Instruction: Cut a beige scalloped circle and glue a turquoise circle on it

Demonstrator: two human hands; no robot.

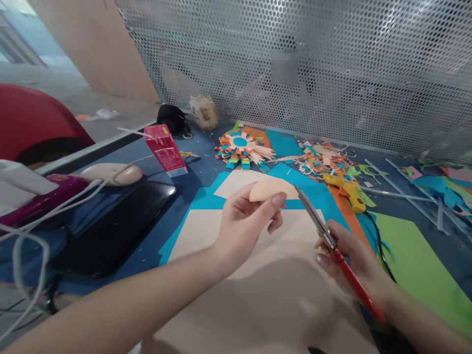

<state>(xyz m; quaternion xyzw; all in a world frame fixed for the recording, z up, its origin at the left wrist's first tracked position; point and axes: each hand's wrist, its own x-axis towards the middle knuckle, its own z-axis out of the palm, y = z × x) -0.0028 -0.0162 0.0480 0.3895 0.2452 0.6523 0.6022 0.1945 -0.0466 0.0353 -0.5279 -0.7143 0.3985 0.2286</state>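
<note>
Between the fingers and thumb of my left hand (pixel 249 221) is a cream paper piece (pixel 271 189) with a rounded upper edge. My right hand (pixel 350 255) grips red-handled scissors (pixel 342 260), their blades pointing up and left. The blade tips are close to the right end of the paper piece; I cannot tell whether they touch it. Beneath both hands lie a large cream paper sheet (pixel 258 295) and blue sheets (pixel 199 199). A layered paper flower (pixel 240 142) with a blue centre rests farther back.
Paper scraps (pixel 326 157) heap at the back, behind a yellow glue gun (pixel 346 191) with a black cord. Green paper (pixel 413 260) lies at right. On the left are a red drink carton (pixel 164 150), a black phone (pixel 121 226) and white cables (pixel 73 209). A perforated metal panel (pixel 236 49) borders the back.
</note>
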